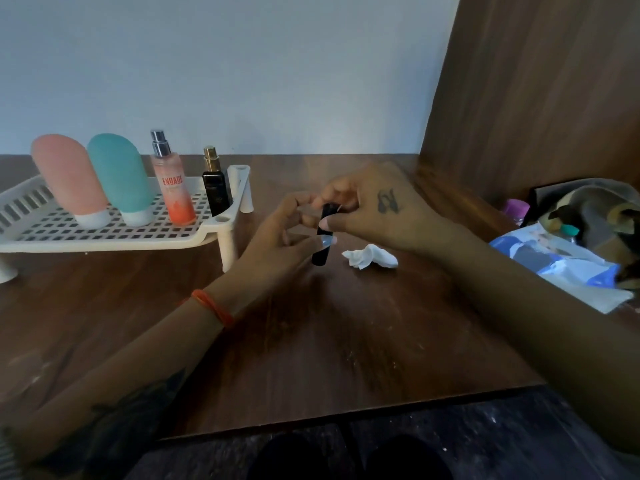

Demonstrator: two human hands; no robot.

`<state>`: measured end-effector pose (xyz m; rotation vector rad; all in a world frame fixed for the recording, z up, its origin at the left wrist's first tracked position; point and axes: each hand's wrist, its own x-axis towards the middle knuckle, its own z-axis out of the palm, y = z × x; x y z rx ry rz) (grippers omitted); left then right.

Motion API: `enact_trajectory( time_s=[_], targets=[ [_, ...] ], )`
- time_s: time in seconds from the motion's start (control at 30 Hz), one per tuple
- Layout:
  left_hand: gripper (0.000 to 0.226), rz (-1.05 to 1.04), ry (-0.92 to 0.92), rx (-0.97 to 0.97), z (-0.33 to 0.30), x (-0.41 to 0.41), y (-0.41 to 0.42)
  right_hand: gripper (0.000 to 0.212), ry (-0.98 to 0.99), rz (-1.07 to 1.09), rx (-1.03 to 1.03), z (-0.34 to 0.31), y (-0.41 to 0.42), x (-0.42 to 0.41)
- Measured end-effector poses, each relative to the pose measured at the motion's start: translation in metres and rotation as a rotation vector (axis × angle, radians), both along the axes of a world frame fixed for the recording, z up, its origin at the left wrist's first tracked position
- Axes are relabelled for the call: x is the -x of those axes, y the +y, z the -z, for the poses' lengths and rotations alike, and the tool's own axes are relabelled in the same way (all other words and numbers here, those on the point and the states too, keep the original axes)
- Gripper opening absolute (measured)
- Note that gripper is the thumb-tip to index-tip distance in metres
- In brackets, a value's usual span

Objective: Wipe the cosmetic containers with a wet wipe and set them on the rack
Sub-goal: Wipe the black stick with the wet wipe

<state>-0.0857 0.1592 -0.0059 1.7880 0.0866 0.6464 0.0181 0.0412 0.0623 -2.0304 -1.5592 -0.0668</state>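
Both hands meet over the brown table (311,341) on a slim black tube (322,239), held nearly upright, just above the tabletop; the left hand (284,237) pinches its lower half with thumb and fingers, the right hand (374,209) grips its top end; a crumpled white wipe (370,257) lies on the table just right of the tube, under the right hand; to the left the white rack (114,233) carries a pink bottle (69,178), a teal bottle (121,178), an orange spray bottle (175,188) and a black spray bottle (215,188), all standing; a blue wipe packet (561,265) and a bag (595,209) crowd the right edge.
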Motion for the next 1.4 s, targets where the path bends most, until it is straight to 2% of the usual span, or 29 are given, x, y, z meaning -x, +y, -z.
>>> enact_trajectory(
  time_s=[0.23,0.47,0.67,0.97,1.1,1.2,1.4],
  targets=[
    [0.042,-0.039,-0.032,0.114,-0.007,0.003,0.0,0.011,-0.029,-0.067,0.056,-0.014,0.014,-0.009],
    [0.039,-0.144,0.03,0.215,-0.044,0.018,0.001,0.015,0.11,-0.074,0.073,-0.039,0.023,-0.01],
    [0.034,-0.308,0.034,0.103,-0.086,0.045,0.016,0.016,0.153,-0.09,0.136,-0.079,0.036,0.013],
    [0.029,-0.559,-0.085,0.071,-0.124,0.12,0.056,0.019,0.165,-0.293,0.133,-0.133,0.092,0.066],
    [0.025,-0.684,-0.127,0.11,-0.13,0.154,0.08,0.019,0.108,-0.368,0.139,-0.15,0.128,0.092],
    [0.024,-0.777,-0.128,0.098,-0.129,0.175,0.101,0.019,0.092,-0.418,0.065,-0.157,0.158,0.108],
    [0.031,-0.944,-0.064,0.045,-0.121,0.203,0.135,0.016,0.071,-0.46,0.041,-0.156,0.23,0.137]
  ],
)
